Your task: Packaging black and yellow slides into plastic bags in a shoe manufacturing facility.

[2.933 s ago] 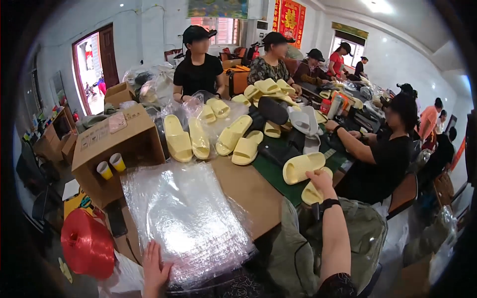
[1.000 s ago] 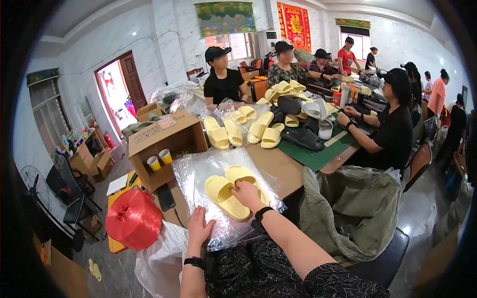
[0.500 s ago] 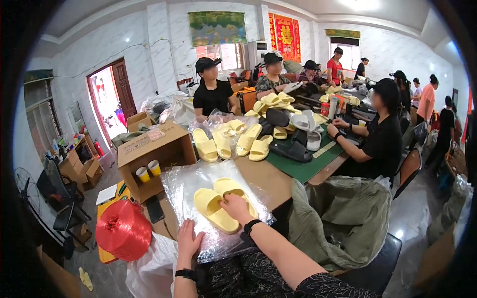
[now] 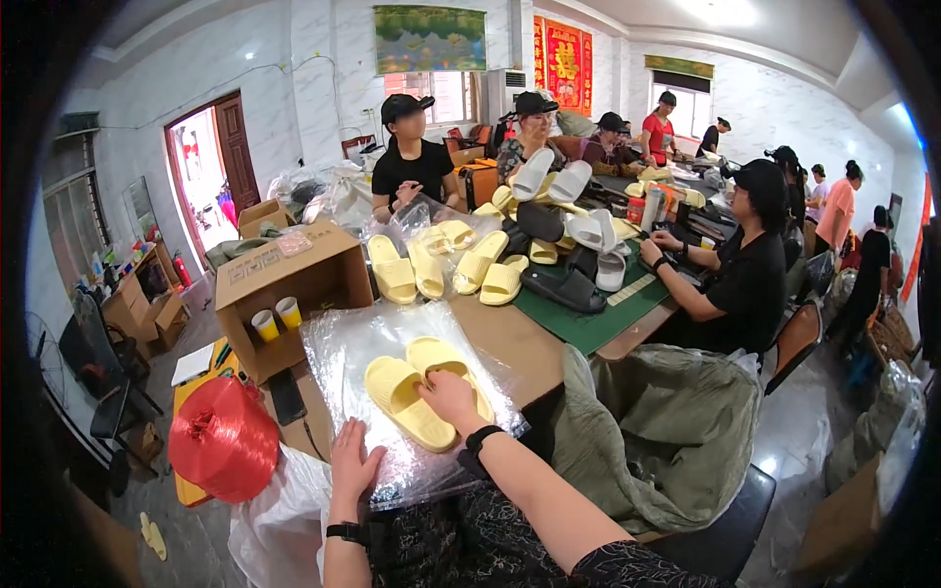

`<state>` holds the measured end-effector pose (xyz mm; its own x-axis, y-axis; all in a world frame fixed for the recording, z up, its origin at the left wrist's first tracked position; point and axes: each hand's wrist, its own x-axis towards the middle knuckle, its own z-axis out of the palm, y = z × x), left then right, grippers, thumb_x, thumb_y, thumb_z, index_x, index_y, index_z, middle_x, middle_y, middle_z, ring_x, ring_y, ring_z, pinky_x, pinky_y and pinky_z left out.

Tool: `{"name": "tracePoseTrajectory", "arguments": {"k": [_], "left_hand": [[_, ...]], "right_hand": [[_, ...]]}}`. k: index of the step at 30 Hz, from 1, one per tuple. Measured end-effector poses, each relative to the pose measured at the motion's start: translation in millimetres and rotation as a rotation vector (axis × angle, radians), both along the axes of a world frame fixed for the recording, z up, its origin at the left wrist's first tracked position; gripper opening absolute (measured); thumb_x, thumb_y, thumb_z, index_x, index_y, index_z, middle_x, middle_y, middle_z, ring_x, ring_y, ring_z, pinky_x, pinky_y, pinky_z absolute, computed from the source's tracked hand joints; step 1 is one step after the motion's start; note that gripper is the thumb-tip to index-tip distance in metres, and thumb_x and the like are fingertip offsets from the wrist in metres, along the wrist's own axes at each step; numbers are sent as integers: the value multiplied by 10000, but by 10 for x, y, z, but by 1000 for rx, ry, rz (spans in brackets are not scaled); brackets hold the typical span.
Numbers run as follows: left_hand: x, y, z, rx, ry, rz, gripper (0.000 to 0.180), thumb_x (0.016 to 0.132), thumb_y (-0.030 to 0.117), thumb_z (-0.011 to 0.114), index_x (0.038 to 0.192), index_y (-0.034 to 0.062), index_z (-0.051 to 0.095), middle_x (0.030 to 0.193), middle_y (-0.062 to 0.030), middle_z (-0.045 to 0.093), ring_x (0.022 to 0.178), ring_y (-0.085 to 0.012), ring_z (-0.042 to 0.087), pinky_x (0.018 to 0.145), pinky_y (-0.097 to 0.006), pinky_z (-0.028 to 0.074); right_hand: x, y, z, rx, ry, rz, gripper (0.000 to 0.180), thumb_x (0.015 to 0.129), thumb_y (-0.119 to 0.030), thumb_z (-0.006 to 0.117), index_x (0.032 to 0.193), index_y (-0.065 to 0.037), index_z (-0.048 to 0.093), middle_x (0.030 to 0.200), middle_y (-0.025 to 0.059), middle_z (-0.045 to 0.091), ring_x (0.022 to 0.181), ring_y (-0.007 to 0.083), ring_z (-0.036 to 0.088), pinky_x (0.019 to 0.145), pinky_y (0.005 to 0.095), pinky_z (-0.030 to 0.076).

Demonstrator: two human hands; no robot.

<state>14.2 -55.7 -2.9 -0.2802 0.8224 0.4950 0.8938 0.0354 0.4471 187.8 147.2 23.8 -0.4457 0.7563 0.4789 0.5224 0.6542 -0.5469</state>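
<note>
At the near end of the table, from where I stand by the wearer, a pair of yellow slippers (image 4: 390,380) lies on a stack of clear plastic bags (image 4: 341,358). The head view is the only one to go by. It shows the right hand (image 4: 451,395) directly over the pair, in contact, so no gap divides fingers from slippers; most of the pair reaches out leftward and forward from the fingers. That hand is curled and appears to pinch the two inner edges where the slippers meet, although its fingertips are partly hidden. Its forearm comes up from the lower right. The left hand (image 4: 353,461) lies flat on the plastic at the near left edge, fingers nearly together and thumb out to the side, nothing clasped; it is close to the heels but apart from them, so the right is the nearer. Both slippers sit soles down, side by side, long axes roughly parallel, running from far left to near right: toes point away and leftward, heels back toward the wearer. Left of the bags are a dark phone (image 4: 287,396) and a red spool of twine (image 4: 223,439); an olive sack (image 4: 676,441) gapes at the right.
</note>
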Motion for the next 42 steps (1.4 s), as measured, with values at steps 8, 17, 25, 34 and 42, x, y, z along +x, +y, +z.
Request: {"name": "tracePoseTrajectory", "arguments": {"k": [8,17,25,34,42], "left_hand": [[12,-28,-11,-39,-15,18,667,831,328,723,1356,-25,511,1441,-241,477,1366,-396,408,1140,-448,313],[17,2,-22,-21,-35,6,665,821,355,727,1330,-24,526,1432,-262,475,1357,-412,417,1135,-460,323],[-1,-9,-38,-23,-19,15,658,839,361,714,1328,-36,524,1441,-257,468,1364,-415,405,1133,-468,320],[12,-26,-9,-27,1,27,639,841,339,713,1339,-17,533,1443,-230,479,1358,-395,420,1132,-446,334],[42,-21,27,-23,-35,23,643,836,357,717,1327,-19,541,1427,-239,492,1350,-392,431,1131,-444,332]], "right_hand": [[7,-14,-10,-13,-2,11,379,882,-411,632,847,-35,664,829,169,662,810,367,650,721,468,516],[33,2,20,-45,-14,15,351,873,-385,635,877,-35,663,871,161,661,852,362,640,757,466,510],[11,6,-21,1,2,5,363,878,-390,625,852,-28,646,854,170,656,834,369,638,738,473,507],[-2,10,-22,4,44,22,393,888,-420,620,841,-32,649,829,173,660,818,377,642,723,479,507],[7,30,-38,21,14,4,395,890,-427,614,834,-38,653,835,171,665,809,372,648,721,476,513]]}}
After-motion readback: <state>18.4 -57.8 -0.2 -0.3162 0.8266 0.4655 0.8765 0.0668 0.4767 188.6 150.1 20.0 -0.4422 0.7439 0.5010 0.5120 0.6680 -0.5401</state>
